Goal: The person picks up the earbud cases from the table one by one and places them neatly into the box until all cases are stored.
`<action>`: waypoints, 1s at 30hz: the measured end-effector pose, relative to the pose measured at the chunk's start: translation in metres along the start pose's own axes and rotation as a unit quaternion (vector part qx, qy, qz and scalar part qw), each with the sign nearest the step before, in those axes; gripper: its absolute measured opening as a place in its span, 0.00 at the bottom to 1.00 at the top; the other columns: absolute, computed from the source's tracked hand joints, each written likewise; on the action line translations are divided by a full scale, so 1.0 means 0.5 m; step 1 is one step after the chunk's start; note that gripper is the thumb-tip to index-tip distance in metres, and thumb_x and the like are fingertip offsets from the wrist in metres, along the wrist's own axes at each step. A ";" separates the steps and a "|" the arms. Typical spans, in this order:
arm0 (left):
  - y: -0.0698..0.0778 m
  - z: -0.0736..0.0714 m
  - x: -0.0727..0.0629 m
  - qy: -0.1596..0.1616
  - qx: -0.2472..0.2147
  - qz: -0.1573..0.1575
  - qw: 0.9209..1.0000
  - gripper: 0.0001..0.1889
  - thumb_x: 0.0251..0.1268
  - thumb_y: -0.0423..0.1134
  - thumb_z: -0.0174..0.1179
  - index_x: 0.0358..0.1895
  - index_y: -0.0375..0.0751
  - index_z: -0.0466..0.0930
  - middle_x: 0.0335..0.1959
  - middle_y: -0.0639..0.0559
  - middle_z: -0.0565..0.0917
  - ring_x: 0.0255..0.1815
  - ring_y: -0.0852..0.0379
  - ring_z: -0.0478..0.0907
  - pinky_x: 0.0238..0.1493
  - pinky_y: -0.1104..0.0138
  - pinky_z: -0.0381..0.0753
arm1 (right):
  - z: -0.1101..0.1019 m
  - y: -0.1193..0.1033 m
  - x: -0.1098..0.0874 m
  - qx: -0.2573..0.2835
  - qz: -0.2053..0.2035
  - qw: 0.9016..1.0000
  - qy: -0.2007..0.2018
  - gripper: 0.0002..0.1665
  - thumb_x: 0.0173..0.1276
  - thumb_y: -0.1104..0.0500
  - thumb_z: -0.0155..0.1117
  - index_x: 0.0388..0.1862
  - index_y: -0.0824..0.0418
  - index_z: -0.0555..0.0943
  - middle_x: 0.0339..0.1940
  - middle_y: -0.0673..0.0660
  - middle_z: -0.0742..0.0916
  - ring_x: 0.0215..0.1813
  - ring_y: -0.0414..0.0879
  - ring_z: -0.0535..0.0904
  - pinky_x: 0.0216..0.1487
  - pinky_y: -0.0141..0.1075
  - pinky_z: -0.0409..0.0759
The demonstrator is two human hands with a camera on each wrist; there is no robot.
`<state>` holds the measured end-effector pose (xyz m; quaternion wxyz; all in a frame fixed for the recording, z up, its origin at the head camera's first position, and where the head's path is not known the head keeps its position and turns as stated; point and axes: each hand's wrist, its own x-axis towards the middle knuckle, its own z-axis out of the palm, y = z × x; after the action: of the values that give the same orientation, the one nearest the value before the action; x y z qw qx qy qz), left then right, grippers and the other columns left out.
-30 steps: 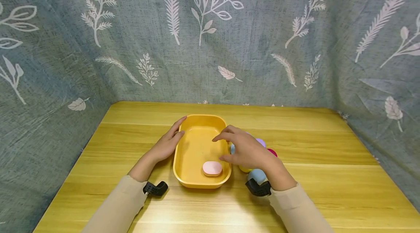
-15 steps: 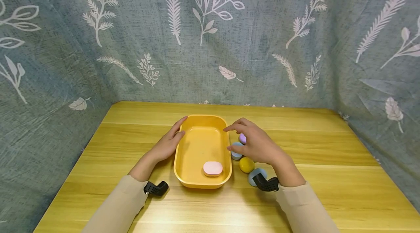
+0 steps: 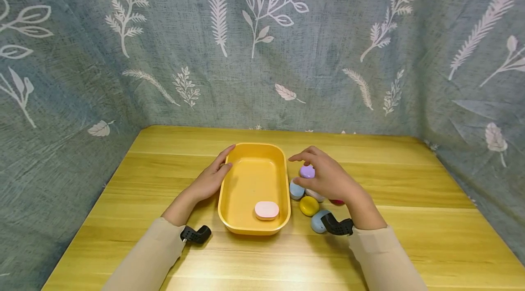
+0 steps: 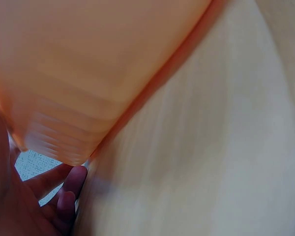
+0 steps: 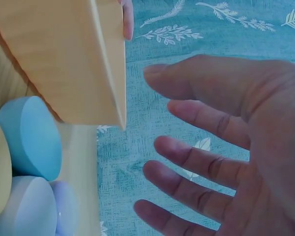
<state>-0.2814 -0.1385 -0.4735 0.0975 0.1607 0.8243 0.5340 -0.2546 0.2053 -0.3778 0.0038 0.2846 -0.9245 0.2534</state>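
A deep yellow tub (image 3: 253, 181) with rounded corners sits on the wooden table, and a pale pink oval piece (image 3: 266, 209) lies inside at its near right. My left hand (image 3: 208, 181) holds the tub's left side, thumb over the rim and fingers outside. Right of the tub, my right hand (image 3: 326, 173) hovers with spread, slightly bent fingers and nothing in them. Below and around it lie small rounded pieces: light blue (image 3: 297, 189), purple (image 3: 307, 171), yellow (image 3: 309, 206) and greyish blue (image 3: 320, 221). A white piece (image 3: 315, 194) and a magenta one (image 3: 337, 201) are partly hidden.
The wooden table (image 3: 123, 209) backs onto a grey-blue leaf-patterned curtain (image 3: 229, 86), which also hangs along both sides. Black wrist devices show at the left wrist (image 3: 196, 235) and the right wrist (image 3: 337, 226).
My right hand has drawn back to the right, from over the tub's right rim to above the small pieces, uncovering several of them. The left hand and pink piece stay in place.
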 end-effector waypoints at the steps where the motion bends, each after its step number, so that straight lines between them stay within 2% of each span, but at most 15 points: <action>1: 0.000 0.000 0.000 0.000 0.000 -0.001 1.000 0.29 0.88 0.50 0.37 0.84 0.73 0.43 0.88 0.52 0.45 0.87 0.40 0.44 0.83 0.40 0.49 | 0.000 0.002 0.000 0.000 0.004 1.000 -0.004 0.29 0.67 0.55 0.76 0.67 0.52 0.81 0.59 0.54 0.82 0.56 0.53 0.79 0.55 0.49 0.79; 7: 0.002 0.001 -0.001 -0.001 -0.002 -0.003 1.000 0.29 0.88 0.50 0.38 0.83 0.76 0.43 0.87 0.53 0.45 0.87 0.41 0.44 0.83 0.41 0.50 | 0.005 0.012 0.001 -0.007 0.022 1.000 -0.021 0.31 0.66 0.55 0.76 0.67 0.57 0.81 0.60 0.57 0.81 0.58 0.58 0.80 0.60 0.54 0.80; 14: 0.004 0.001 -0.002 0.001 0.000 -0.003 1.000 0.30 0.88 0.49 0.38 0.85 0.66 0.43 0.87 0.52 0.46 0.87 0.41 0.44 0.83 0.40 0.50 | 0.018 0.024 0.009 -0.016 0.054 0.997 -0.054 0.33 0.64 0.53 0.77 0.68 0.56 0.81 0.61 0.58 0.81 0.60 0.56 0.78 0.62 0.55 0.78; 18: 0.004 0.001 -0.003 0.001 0.000 -0.001 1.000 0.30 0.88 0.48 0.38 0.85 0.66 0.43 0.87 0.52 0.46 0.87 0.41 0.44 0.83 0.40 0.50 | 0.026 0.025 0.011 -0.015 0.065 0.995 -0.072 0.33 0.63 0.54 0.78 0.67 0.57 0.81 0.63 0.59 0.81 0.62 0.57 0.77 0.64 0.55 0.78; 26: 0.003 0.003 -0.005 0.002 -0.004 0.003 1.000 0.30 0.88 0.48 0.38 0.85 0.66 0.44 0.88 0.54 0.45 0.87 0.42 0.43 0.83 0.41 0.49 | 0.040 0.028 0.009 0.000 0.080 0.992 -0.099 0.31 0.60 0.57 0.81 0.63 0.56 0.84 0.60 0.58 0.81 0.62 0.59 0.79 0.62 0.54 0.79; 30: 0.001 0.004 -0.005 0.003 -0.002 0.002 1.000 0.30 0.88 0.48 0.38 0.85 0.67 0.43 0.88 0.54 0.45 0.87 0.42 0.43 0.83 0.41 0.49 | 0.050 0.030 0.010 -0.012 0.079 0.991 -0.107 0.31 0.59 0.57 0.82 0.62 0.54 0.85 0.60 0.56 0.81 0.60 0.57 0.79 0.59 0.50 0.81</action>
<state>-0.2784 -0.1375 -0.4740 0.0946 0.1610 0.8230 0.5364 -0.2634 0.2015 -0.4060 -0.1119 0.2362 -0.9422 0.2097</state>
